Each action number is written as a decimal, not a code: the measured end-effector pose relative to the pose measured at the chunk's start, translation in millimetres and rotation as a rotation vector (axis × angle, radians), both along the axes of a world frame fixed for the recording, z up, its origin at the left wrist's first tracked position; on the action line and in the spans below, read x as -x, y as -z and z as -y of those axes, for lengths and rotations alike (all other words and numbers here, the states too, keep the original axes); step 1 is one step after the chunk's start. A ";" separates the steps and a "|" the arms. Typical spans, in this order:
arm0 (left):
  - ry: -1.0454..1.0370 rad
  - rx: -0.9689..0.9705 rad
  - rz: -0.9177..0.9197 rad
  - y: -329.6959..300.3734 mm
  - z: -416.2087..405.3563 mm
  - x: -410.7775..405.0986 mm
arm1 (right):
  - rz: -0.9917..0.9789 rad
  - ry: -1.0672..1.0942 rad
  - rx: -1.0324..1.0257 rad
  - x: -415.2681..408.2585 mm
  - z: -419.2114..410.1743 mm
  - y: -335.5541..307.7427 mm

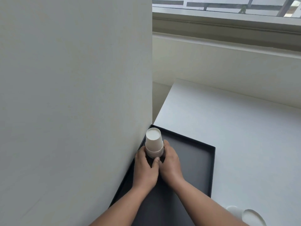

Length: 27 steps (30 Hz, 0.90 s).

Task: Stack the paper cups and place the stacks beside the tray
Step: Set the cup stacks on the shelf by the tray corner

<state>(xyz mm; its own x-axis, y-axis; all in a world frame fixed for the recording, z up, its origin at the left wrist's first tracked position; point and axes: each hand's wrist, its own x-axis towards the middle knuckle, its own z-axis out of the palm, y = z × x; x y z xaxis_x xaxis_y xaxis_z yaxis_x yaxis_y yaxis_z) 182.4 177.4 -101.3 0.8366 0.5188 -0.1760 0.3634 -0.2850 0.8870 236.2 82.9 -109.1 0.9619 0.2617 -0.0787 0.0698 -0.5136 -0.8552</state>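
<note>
Gripping upside-down cup stack from both sides: left hand, right hand, fingers curled round lower rims. Stack over far-left corner of black tray, touching wall. More cups on table, right of tray.

Soft daylight from window far right; bench bright, evenly lit. Wall at left dimmer, greyish. Shadows faint. Slight overall softness; wide-angle bending at edges.
</note>
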 end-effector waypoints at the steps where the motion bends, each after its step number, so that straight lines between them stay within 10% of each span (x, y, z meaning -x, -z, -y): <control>1: -0.019 0.009 0.012 2.7 0.7 -2.1 | -0.003 0.010 -0.008 -4.4 -3.2 0.6; 27: 0.061 0.128 -0.025 5.2 -4.4 -43.2 | -0.169 0.033 -0.031 -43.5 -19.5 0.4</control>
<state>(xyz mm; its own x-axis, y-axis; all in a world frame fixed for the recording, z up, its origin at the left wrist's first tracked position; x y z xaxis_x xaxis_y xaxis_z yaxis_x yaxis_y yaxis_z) 225.6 181.8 -106.5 0.8606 0.4391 -0.2582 0.3709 -0.1927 0.9085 279.7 102.5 -109.6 0.9438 0.2353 -0.2320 -0.0922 -0.4866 -0.8687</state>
